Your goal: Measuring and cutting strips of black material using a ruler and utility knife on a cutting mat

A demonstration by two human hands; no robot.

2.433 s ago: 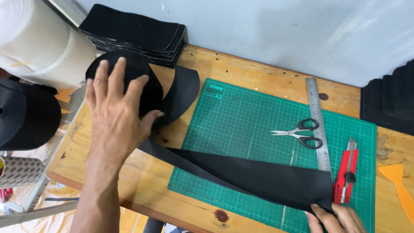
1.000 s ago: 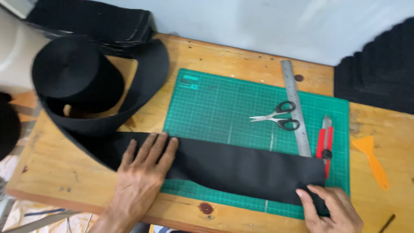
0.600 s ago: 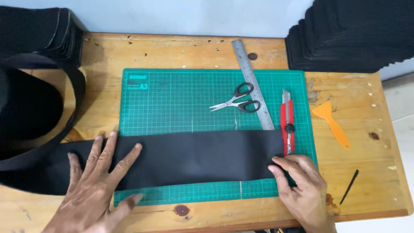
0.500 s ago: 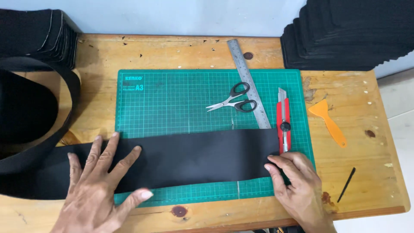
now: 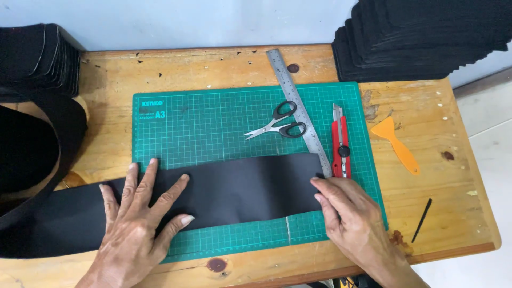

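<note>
Left hand (image 5: 140, 224), black strip (image 5: 240, 189) lying left-right

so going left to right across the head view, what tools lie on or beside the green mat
scissors → steel ruler → red utility knife → orange scraper → thin black stick near the table's right edge.

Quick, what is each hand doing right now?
Left hand: open, pressed flat on the black strip.
Right hand: open, fingers on the strip's end, gripping nothing.
</note>
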